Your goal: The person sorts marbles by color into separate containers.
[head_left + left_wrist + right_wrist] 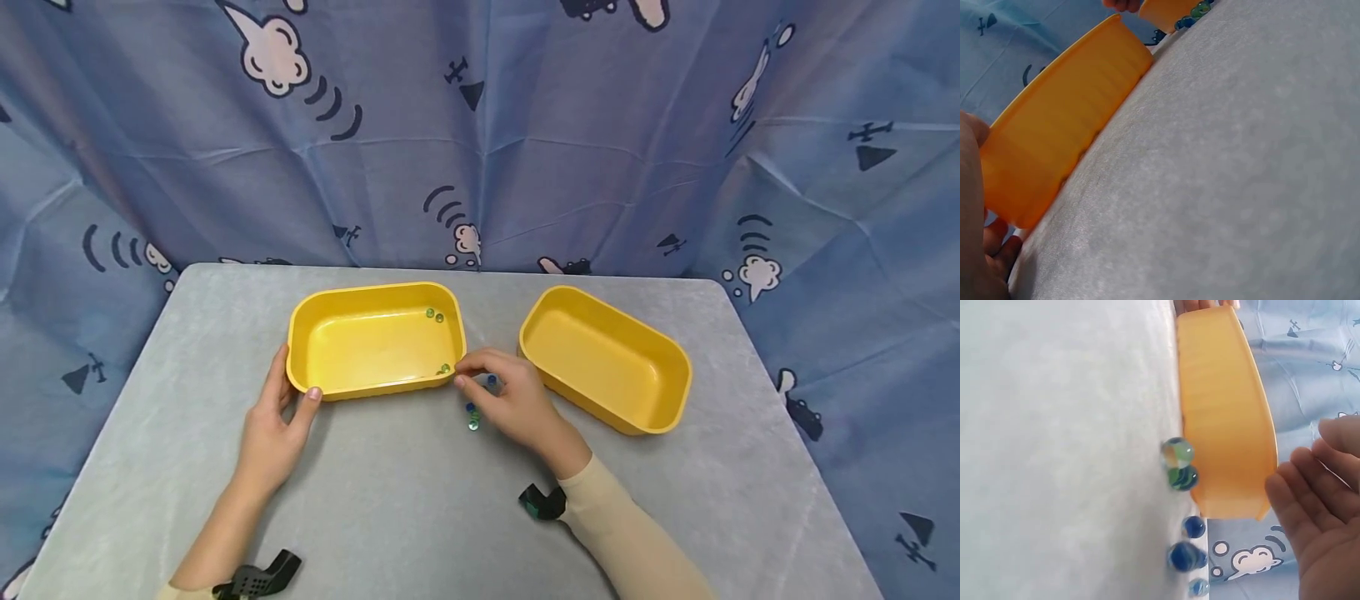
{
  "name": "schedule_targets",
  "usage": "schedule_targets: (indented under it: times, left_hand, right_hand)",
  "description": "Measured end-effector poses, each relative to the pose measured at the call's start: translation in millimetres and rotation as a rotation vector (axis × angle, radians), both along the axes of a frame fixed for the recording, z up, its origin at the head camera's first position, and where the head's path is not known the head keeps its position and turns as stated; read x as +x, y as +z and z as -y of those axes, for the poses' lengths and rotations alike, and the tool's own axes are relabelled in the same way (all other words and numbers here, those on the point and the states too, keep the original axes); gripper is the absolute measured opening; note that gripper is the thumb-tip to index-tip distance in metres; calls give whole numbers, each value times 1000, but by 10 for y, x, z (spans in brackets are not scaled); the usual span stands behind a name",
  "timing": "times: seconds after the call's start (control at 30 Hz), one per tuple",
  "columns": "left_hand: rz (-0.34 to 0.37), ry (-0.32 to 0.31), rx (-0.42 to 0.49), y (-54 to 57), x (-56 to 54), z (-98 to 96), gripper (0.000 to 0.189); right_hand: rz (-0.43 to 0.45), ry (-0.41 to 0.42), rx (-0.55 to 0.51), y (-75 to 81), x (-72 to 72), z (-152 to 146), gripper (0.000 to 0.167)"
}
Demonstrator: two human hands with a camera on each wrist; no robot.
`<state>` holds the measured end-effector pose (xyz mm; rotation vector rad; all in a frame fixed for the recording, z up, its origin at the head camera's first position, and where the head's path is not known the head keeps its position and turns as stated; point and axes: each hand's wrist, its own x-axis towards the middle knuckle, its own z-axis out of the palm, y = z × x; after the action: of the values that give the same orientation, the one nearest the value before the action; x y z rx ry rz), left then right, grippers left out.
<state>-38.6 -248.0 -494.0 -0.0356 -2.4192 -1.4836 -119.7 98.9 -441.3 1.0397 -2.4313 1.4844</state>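
A yellow plastic bin (352,346) stands at the left of the table. My left hand (272,442) grips its near left corner, thumb on the front rim and fingers along the side. Inside the bin, several green glass marbles (430,313) lie towards its right end. My right hand (521,404) hovers at the bin's near right corner. In the right wrist view its fingers (1297,494) are loosely bent, thumb apart, and no marble shows in them. Below that hand, green marbles (1177,453) and blue marbles (1184,556) rest on the table, partly hidden in the head view.
A second yellow bin (600,358) stands angled to the right of my right hand, with no marbles visible inside. Behind the grey table (420,517) hangs a blue patterned curtain (570,183), which also surrounds both sides.
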Motion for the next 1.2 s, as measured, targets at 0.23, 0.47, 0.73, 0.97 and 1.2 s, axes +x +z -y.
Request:
schedule_targets:
  times: [0.23,0.47,0.73,0.97,1.2]
  left_hand:
    - [-9,-6,0,-6,-5,10,83]
    - [-7,-1,-9,7,-1,11,82]
    - [10,2,-12,6,6,0,82]
    - [3,6,-9,10,2,0,82]
    - [5,1,-11,-8,6,0,82]
  right_hand:
    - [39,74,51,-91,61,-123,10]
    - [25,75,100,-173,110,-228,12]
    - [46,66,169,-282,135,-312,16]
    - [-10,82,235,-360,104,-366,15]
    - [-13,97,269,-412,98,-394,16]
